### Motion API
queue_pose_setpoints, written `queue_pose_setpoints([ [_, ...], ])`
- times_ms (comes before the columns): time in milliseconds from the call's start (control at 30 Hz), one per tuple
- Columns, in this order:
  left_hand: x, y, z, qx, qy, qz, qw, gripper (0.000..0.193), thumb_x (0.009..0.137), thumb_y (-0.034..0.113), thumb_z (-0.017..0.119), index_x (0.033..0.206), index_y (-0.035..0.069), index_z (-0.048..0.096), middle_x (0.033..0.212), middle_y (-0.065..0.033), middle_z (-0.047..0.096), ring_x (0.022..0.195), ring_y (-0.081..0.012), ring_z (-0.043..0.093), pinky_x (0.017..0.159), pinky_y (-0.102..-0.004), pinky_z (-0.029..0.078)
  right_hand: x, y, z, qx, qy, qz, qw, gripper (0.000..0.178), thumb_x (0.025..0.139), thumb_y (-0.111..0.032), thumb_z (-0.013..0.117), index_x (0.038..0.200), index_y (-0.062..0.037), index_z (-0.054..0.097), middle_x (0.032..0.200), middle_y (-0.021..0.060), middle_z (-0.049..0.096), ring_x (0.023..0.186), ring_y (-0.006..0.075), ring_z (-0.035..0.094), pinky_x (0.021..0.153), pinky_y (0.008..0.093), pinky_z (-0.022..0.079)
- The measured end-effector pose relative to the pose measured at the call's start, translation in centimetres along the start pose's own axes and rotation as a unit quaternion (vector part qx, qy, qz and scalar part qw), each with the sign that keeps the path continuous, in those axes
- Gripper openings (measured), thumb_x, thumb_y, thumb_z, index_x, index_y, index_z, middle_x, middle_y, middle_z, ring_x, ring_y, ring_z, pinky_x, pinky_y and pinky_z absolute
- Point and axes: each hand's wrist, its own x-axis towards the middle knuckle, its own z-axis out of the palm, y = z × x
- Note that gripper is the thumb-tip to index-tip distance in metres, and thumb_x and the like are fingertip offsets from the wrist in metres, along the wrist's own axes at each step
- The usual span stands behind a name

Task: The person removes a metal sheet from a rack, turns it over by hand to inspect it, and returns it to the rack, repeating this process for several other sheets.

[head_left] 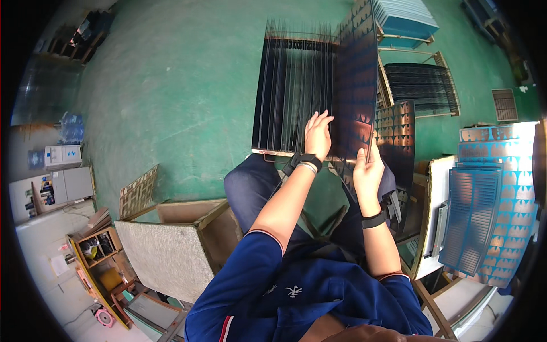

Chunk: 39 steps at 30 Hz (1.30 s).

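Note:
In front of my knees stands a wire rack [272,153] packed with thin dark sheets [285,97] on edge. A large dark panel with rows of copper-coloured shapes [354,74] stands upright at the rack's right side. My right hand [369,171] is closed on the near lower edge of this panel, thumb on its left face. My left hand [318,137] is above the near right part of the rack, fingers stretched out and nothing held. Its fingertips are close to the panel's left face; whether they touch I cannot tell. Both wrists wear dark bands.
Another copper-patterned panel [396,134] leans right of my knee. Beyond it are a second rack of dark sheets [421,85] and a light-blue stack [404,20]. At right, a table carries patterned copper sheets [507,199] and a slatted dark panel [470,216]. A rough-topped wooden stand [165,253] is at left.

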Motion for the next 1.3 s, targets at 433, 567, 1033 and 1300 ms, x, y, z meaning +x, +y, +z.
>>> queue_pose_setpoints([
  [433, -1.2, -0.5, 0.8, 0.263, -0.117, 0.037, 0.957, 0.041, 0.077, 0.018, 0.062, 0.112, -0.002, 0.054, 0.145, -0.0105, 0.024, 0.131, -0.0373, 0.024, 0.109, -0.0471, 0.017, 7.6, 2.9, 3.6, 0.049, -0.035, 0.027, 0.998, 0.066, 0.075, 0.015, 0.041, 0.137, -0.0072, 0.034, 0.092, 0.0085, 0.057, 0.063, 0.0078, 0.036, 0.062, 0.0195, 0.038],
  [567, -0.9, 0.1, 1.4, 0.270, -0.156, 0.035, 0.950, 0.026, 0.077, 0.016, 0.062, 0.094, -0.004, 0.063, 0.147, -0.0083, 0.020, 0.130, -0.0377, 0.026, 0.108, -0.0472, 0.021, 7.8, 8.6, 5.9, -0.039, -0.044, 0.029, 0.998, 0.055, 0.082, 0.014, 0.039, 0.134, -0.0024, 0.037, 0.121, 0.0215, 0.053, 0.113, 0.0236, 0.053, 0.094, 0.0278, 0.041],
  [1033, -0.4, 9.5, -19.5, -0.116, -0.137, 0.039, 0.983, 0.021, 0.090, 0.014, 0.049, 0.097, -0.003, 0.060, 0.087, -0.0064, 0.063, 0.079, -0.0127, 0.059, 0.070, -0.0242, 0.046, 0.7, 7.8, -3.2, 0.108, -0.173, 0.110, 0.973, 0.040, 0.089, 0.003, 0.044, 0.128, -0.0059, 0.047, 0.116, 0.0153, 0.058, 0.098, 0.0167, 0.059, 0.082, 0.0255, 0.046],
  [1300, -8.9, 10.7, -33.9, -0.443, -0.025, -0.144, 0.885, 0.040, 0.081, 0.020, 0.058, 0.111, -0.007, 0.052, 0.098, -0.0137, 0.063, 0.085, -0.0192, 0.061, 0.076, -0.0303, 0.048, 1.9, 3.1, -7.4, 0.297, -0.113, 0.158, 0.935, 0.045, 0.092, -0.023, 0.052, 0.131, -0.0028, 0.042, 0.120, 0.0111, 0.054, 0.109, 0.0163, 0.051, 0.095, 0.0294, 0.039],
])
